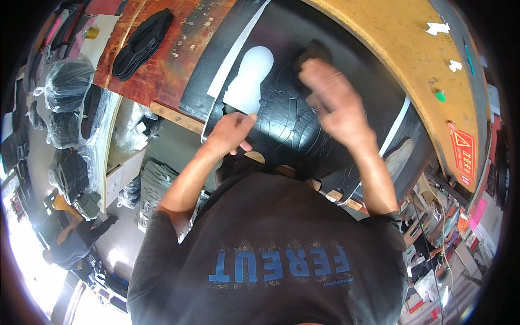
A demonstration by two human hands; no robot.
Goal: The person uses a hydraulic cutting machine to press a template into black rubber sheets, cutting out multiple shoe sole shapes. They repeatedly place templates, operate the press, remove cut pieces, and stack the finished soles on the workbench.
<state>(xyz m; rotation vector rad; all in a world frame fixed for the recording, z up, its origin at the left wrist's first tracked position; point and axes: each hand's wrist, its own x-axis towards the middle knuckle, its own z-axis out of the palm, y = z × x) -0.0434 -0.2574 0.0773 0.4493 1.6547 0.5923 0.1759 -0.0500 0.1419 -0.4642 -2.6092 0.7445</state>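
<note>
A white insole-shaped piece lies over the black work surface, its rounded end pointing away from me. At its near end, my left hand is closed, with thumb and fingertips gripping the edge. My right hand hovers over the surface further right, smeared by motion. Beside its fingertips is a dark blurred shape; whether the hand holds it I cannot tell. Some dark material shows between the white piece and my left hand.
A yellow machine body curves along the far right. Stacked black shoe-shaped pieces lie on the worn reddish table at far left. A grey sole-shaped piece lies at the right. Plastic-wrapped bundles stand left; another person is at lower left.
</note>
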